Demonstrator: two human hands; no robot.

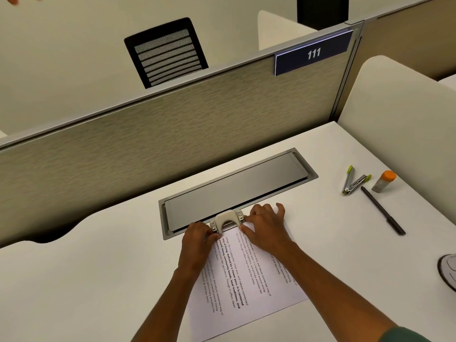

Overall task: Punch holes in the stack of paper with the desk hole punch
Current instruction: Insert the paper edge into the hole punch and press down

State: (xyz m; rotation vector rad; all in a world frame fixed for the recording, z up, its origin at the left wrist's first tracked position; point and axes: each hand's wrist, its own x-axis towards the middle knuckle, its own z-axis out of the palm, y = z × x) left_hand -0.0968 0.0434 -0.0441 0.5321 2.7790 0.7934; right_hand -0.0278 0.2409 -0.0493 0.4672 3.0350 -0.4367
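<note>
1. Hole punch [228, 221]: sits on the far short edge of your paper stack [246, 272], whose long axis runs toward you.
2. Left hand [197, 243]: grip curled at the punch's left end.
3. Right hand [267, 225]: fingers spread flat on the paper, touching the punch's right side, equally near.
4. Lever: unobstructed from above.
5. Right of the punch, well apart: stapler [354, 180], pen [382, 209], glue stick [384, 181] on the worktop [98, 280].

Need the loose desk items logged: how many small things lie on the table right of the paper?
3: a stapler, opened out, an orange-capped glue stick right of it, and a black pen nearer the person.
</note>
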